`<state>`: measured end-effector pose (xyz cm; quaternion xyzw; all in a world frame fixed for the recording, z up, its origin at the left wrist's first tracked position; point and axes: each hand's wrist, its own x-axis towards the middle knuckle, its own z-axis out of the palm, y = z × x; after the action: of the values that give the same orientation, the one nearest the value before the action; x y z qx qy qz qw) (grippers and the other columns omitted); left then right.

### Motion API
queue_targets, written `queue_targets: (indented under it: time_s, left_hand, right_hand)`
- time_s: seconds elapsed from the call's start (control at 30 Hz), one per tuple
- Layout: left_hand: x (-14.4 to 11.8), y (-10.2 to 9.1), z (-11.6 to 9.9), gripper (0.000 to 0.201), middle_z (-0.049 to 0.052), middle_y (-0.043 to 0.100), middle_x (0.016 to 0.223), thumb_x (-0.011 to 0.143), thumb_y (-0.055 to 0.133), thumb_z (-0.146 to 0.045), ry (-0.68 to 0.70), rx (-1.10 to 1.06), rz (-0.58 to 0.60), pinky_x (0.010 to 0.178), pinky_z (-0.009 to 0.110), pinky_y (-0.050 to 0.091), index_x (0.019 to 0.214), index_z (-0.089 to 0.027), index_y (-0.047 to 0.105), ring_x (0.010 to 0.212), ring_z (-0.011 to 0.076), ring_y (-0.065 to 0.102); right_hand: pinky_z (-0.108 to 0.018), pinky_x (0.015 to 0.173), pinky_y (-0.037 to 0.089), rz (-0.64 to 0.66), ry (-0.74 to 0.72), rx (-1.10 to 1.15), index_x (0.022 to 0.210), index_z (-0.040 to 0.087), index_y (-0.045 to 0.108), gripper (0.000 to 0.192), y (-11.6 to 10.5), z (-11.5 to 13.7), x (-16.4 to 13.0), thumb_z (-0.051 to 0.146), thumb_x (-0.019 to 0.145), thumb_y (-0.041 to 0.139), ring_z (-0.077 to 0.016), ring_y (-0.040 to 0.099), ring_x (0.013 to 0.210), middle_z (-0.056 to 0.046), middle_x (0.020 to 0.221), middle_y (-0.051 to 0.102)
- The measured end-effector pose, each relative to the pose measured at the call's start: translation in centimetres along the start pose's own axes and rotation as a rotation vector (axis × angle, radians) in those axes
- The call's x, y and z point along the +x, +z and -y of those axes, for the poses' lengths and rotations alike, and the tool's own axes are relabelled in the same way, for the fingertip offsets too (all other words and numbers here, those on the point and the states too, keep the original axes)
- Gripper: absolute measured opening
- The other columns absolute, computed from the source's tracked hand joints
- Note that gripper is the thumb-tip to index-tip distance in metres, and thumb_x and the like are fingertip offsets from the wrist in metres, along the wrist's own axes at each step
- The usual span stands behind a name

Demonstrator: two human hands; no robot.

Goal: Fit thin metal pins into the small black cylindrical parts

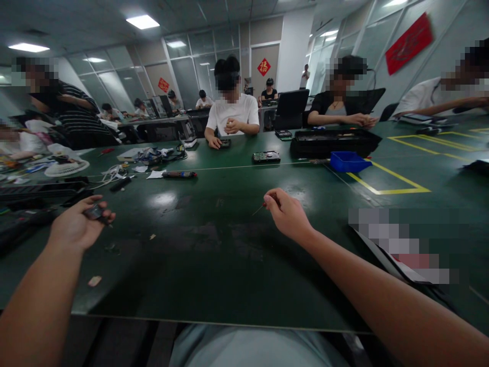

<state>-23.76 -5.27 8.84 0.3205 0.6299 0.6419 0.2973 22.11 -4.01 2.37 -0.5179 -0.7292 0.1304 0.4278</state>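
My left hand [76,224] is raised over the left part of the dark green table [214,255] and pinches a small dark part [94,211] between its fingers. Out over the middle of the table, my right hand [286,214] grips a thin screwdriver [263,205] with a red handle, whose tip points left and down. Neither hand touches the table top.
Several people sit working at the far side. A hard drive [266,157], a blue bin [347,161], a black tray [330,141] and a red-and-black tool [179,174] lie farther out. Cables and clutter crowd the left. Yellow tape lines mark the right. Small scraps [94,281] lie near the front edge.
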Motion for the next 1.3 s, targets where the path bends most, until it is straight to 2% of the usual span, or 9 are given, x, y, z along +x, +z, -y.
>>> queue_targets:
  time_s: [0.27, 0.4, 0.5, 0.6, 0.7, 0.87, 1.07, 1.17, 1.3]
  left_hand:
    - [-4.1, 9.0, -0.5, 0.028, 0.003, 0.054, 0.072, 0.07, 0.048, -0.005, -0.084, -0.169, 0.463, 0.058, 0.027, 0.047, 0.094, -0.013, 0.06, 0.061, 0.015, 0.052]
    - [-7.5, 13.7, 0.0, 0.035, 0.004, 0.055, 0.076, 0.063, 0.051, -0.008, -0.09, -0.21, 0.668, 0.061, 0.028, 0.048, 0.096, -0.012, 0.061, 0.065, 0.0161, 0.053]
    - [-10.3, 16.8, 0.6, 0.034, 0.006, 0.055, 0.08, 0.066, 0.051, -0.012, -0.125, -0.214, 0.843, 0.064, 0.029, 0.047, 0.099, -0.012, 0.061, 0.069, 0.0168, 0.053]
    - [-12.9, 19.3, 1.8, 0.043, 0.006, 0.058, 0.091, 0.068, 0.054, -0.013, -0.07, -0.09, 0.948, 0.071, 0.029, 0.046, 0.111, -0.015, 0.057, 0.077, 0.0167, 0.055]
    - [-14.8, 21.3, 3.8, 0.057, 0.006, 0.06, 0.104, 0.067, 0.058, -0.006, 0.14, 0.219, 0.922, 0.078, 0.031, 0.046, 0.121, -0.02, 0.05, 0.087, 0.018, 0.057]
    - [-15.8, 22.6, 7.2, 0.037, 0.01, 0.062, 0.107, 0.081, 0.052, -0.005, 0.455, 0.52, 0.899, 0.085, 0.037, 0.049, 0.116, -0.018, 0.054, 0.097, 0.0226, 0.06]
    - [-13.3, 22.2, 9.1, 0.032, 0.008, 0.066, 0.115, 0.082, 0.063, -0.008, 0.738, 0.625, 1.009, 0.102, 0.042, 0.044, 0.111, -0.02, 0.066, 0.111, 0.0248, 0.059]
    - [-12.3, 22.1, 9.4, 0.036, 0.007, 0.067, 0.119, 0.083, 0.064, -0.009, 0.756, 0.637, 1.005, 0.105, 0.043, 0.042, 0.116, -0.021, 0.067, 0.113, 0.0246, 0.059]
    - [-11.9, 21.8, 9.2, 0.044, 0.009, 0.065, 0.123, 0.083, 0.067, -0.013, 0.677, 0.632, 0.902, 0.104, 0.043, 0.042, 0.126, -0.019, 0.062, 0.115, 0.0258, 0.058]
  right_hand:
    - [-0.032, 0.067, 0.043, -0.001, 0.003, 0.001, 0.094, 0.02, 0.059, 0.02, -0.1, 0.1, 0.1, 0.034, 0.097, 0.045, -0.0201, 0.064, 0.072, -0.005, 0.079, 0.069]
    - [-0.032, 0.067, 0.044, -0.002, 0.001, -0.006, 0.094, 0.02, 0.059, 0.021, -0.3, 0.2, 0.0, 0.035, 0.097, 0.044, -0.0206, 0.065, 0.073, -0.006, 0.08, 0.07]
    - [-0.032, 0.067, 0.044, 0.005, 0.001, -0.005, 0.095, 0.02, 0.059, 0.022, -0.3, 0.1, 0.0, 0.036, 0.097, 0.044, -0.0207, 0.065, 0.074, -0.006, 0.081, 0.07]
    - [-0.032, 0.067, 0.043, -0.004, 0.003, -0.005, 0.095, 0.02, 0.06, 0.022, -0.2, 0.1, 0.0, 0.036, 0.097, 0.044, -0.0208, 0.065, 0.074, -0.006, 0.081, 0.07]
    - [-0.032, 0.067, 0.043, -0.014, 0.015, 0.004, 0.094, 0.021, 0.06, 0.022, -0.1, 0.1, 0.1, 0.037, 0.097, 0.045, -0.0201, 0.065, 0.073, -0.005, 0.078, 0.069]
    - [-0.03, 0.061, 0.039, -0.018, 0.033, -0.024, 0.088, 0.022, 0.062, 0.025, -0.1, 0.5, 0.1, 0.041, 0.096, 0.048, -0.0183, 0.06, 0.064, -0.002, 0.07, 0.066]
    - [-0.03, 0.057, 0.037, 0.01, 0.053, -0.011, 0.077, 0.021, 0.062, 0.032, -0.1, 0.9, 0.1, 0.048, 0.093, 0.054, -0.0157, 0.055, 0.057, -0.001, 0.063, 0.062]
    - [-0.03, 0.057, 0.038, -0.005, 0.079, 0.021, 0.076, 0.021, 0.062, 0.032, -0.2, 0.9, -0.1, 0.048, 0.092, 0.055, -0.0156, 0.055, 0.057, -0.001, 0.063, 0.063]
    - [-0.03, 0.06, 0.043, -0.036, 0.126, 0.202, 0.085, 0.02, 0.063, 0.03, 0.0, 0.6, -0.2, 0.045, 0.094, 0.051, -0.0162, 0.059, 0.062, -0.002, 0.069, 0.065]
